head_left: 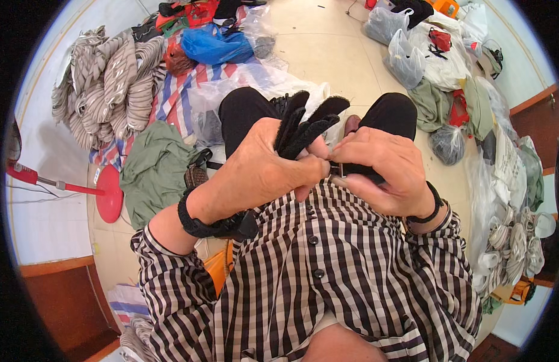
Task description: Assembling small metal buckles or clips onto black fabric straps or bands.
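Observation:
My left hand (255, 166) is closed around several black fuzzy strap ends (312, 123), which look like hook-and-loop straps and stick up past the fingers. My right hand (391, 163) pinches a darker part of a black strap (365, 171). Between the fingertips of both hands sits a small metal buckle (342, 170), close to the strap. Both hands meet in front of the chest, above the lap. Fingers hide how the strap runs through the buckle.
Bundles of striped grey-beige webbing (104, 84) lie at the far left. A green cloth (156, 166) and a red round stand base (109, 194) are to my left. Plastic bags (406, 60) and white rolls of webbing (514, 247) line the right side.

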A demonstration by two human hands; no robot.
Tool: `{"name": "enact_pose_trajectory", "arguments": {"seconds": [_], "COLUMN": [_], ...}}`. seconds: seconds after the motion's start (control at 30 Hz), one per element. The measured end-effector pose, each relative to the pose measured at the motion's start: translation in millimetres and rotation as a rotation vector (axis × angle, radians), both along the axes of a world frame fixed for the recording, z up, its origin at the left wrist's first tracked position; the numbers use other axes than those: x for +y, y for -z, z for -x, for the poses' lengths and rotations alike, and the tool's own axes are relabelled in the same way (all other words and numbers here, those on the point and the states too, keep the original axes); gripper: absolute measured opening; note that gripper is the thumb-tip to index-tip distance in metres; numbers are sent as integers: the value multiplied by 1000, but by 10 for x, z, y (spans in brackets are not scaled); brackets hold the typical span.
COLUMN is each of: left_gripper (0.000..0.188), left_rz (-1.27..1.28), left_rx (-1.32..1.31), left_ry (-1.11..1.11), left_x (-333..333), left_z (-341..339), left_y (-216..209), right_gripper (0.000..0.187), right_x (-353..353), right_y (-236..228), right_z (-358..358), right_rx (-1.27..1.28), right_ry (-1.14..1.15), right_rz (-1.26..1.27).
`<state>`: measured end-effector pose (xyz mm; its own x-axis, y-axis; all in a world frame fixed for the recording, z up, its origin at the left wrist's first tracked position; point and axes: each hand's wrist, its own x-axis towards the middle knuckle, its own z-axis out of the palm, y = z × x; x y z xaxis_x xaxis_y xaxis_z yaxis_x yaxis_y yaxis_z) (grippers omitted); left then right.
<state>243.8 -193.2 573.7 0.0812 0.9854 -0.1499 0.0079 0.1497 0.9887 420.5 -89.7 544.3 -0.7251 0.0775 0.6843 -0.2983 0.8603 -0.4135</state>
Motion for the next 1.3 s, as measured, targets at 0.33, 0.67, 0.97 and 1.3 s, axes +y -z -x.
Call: {"name": "enact_pose_trajectory", "arguments": {"seconds": [0.33, 0.67, 0.97, 1.3], "left_gripper": [8, 6, 11, 12], "left_rz": [-212, -191, 96, 60], "left_rx": [184, 320, 62, -18], "left_ry": [-85, -116, -3, -10], "left_x": [-26, 43, 57, 82], "left_z": [-46, -97, -64, -57], "left_y": [270, 320, 120, 142], "right_gripper": [19, 7, 7, 28], "right_x": [31, 51, 76, 58], "right_y": [-38, -37, -39, 64], "right_z": [-25, 7, -13, -23], "right_rx": [-251, -363, -454, -191], "right_ry": [-69, 18, 35, 147], "right_rz": [474, 629, 734, 207]}}
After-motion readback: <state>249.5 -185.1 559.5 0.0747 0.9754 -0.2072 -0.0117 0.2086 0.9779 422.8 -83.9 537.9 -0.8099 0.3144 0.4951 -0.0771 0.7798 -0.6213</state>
